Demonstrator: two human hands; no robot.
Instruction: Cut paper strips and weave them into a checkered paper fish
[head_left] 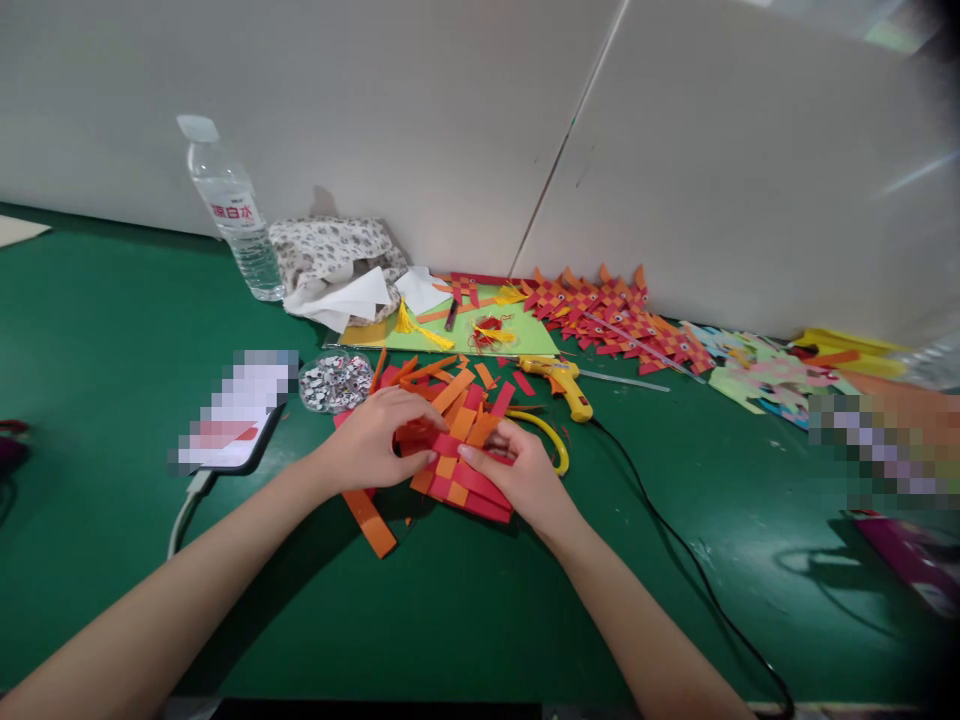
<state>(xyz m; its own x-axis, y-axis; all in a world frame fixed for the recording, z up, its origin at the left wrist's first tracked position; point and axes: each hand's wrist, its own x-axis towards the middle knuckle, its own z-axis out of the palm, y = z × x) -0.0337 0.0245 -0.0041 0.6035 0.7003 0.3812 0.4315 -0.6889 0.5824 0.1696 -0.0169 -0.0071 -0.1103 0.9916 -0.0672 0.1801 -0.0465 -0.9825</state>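
Both hands meet at centre of the green table (112, 330), on a woven paper piece (459, 478) made of red and orange strips. The piece lies flat on the table, between the two hands and partly under their fingers. Left hand (373, 440) curls closed over the piece's left edge, fingertips pinching the strips. Right hand (525, 475) grips the right edge, thumb on top and fingers tucked under, also closed on it.

Loose orange strip (369, 522) pokes out just below the left hand. More cut strips (450, 385) are piled just behind the piece. Yellow-handled scissors (553, 440) lie beside the right hand, touching or nearly so, cannot tell which. Yellow glue gun (564, 385) sits a little further back, its black cord (675, 550) running off to the right. Dish of googly eyes (335, 382) is near the left hand, with a phone (240, 410) left of it. Water bottle (234, 220) and a row of finished woven fish (615, 310) sit by the wall, well apart from the hands.
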